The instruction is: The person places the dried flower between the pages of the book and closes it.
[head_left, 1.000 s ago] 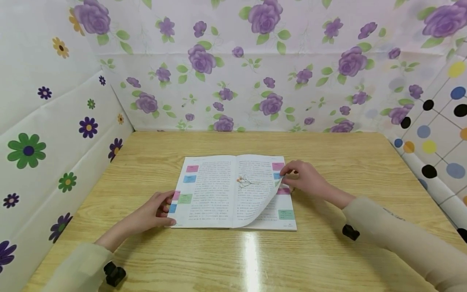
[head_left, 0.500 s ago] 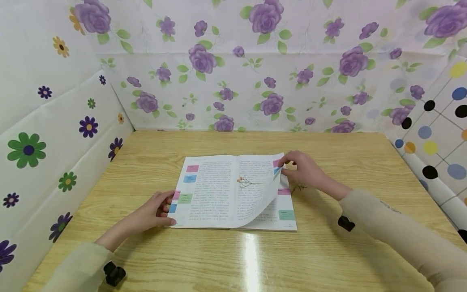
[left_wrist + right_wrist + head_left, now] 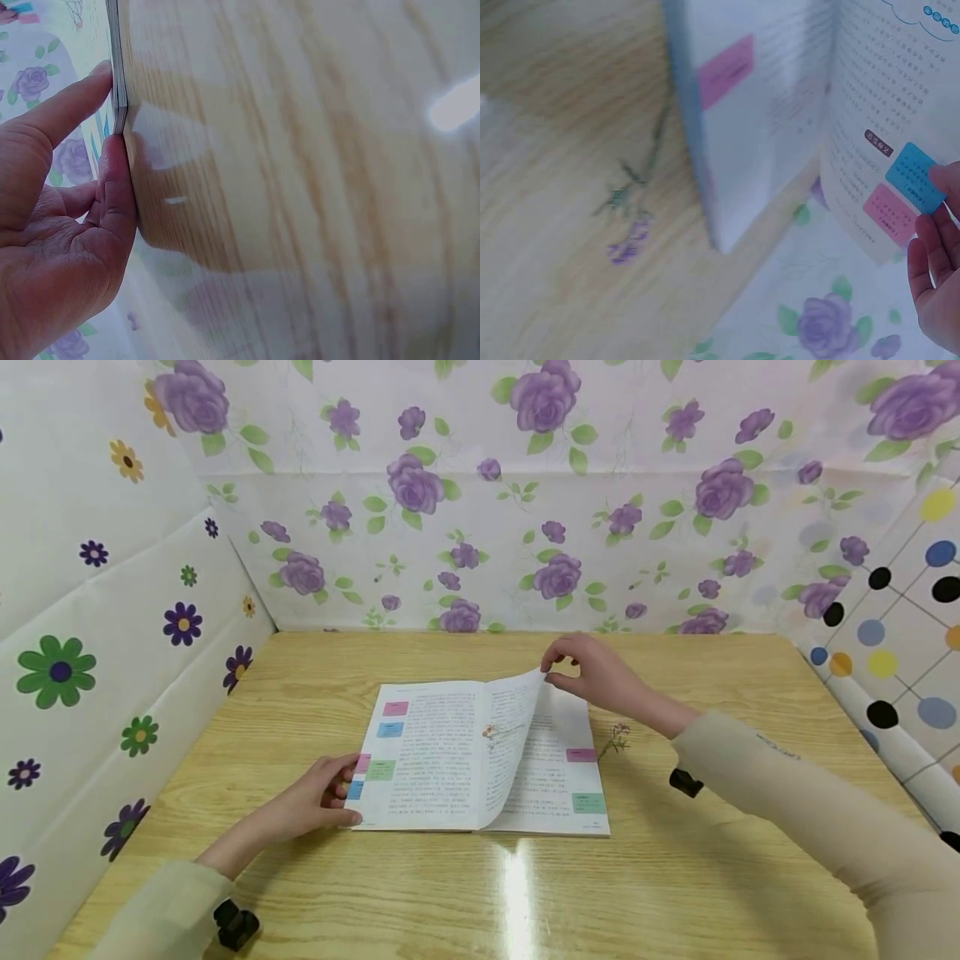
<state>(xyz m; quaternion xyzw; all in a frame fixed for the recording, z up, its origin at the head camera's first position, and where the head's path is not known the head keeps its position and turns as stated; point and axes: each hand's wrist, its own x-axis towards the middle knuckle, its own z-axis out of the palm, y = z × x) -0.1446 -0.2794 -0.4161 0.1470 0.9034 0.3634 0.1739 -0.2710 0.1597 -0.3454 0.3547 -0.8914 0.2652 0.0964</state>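
Note:
An open book (image 3: 435, 752) with printed text and coloured labels lies on the wooden table. My left hand (image 3: 311, 797) holds its left edge near the lower corner, thumb at the page rim and fingers against the side, as the left wrist view shows. With thumb and fingers, my right hand (image 3: 600, 677) pinches the upper outer corner of a right-hand page (image 3: 513, 735), which stands raised and curved over the pages beneath. An orange-flowered sprig (image 3: 491, 732) shows on the lifted page; whether printed or real I cannot tell. A purple-flowered sprig (image 3: 634, 217) sticks out from the book's right edge.
The wooden table (image 3: 420, 902) extends around the book. Flower-patterned sheeting (image 3: 510, 502) stands behind it, with more sheeting (image 3: 135, 635) on the left and a dotted panel (image 3: 892, 652) on the right. Black wrist devices (image 3: 236, 925) sit at both sleeves.
My right hand has moved up and left with the page corner, lifting the page further and uncovering more of the page below and the sprig at the right. My left hand stays put.

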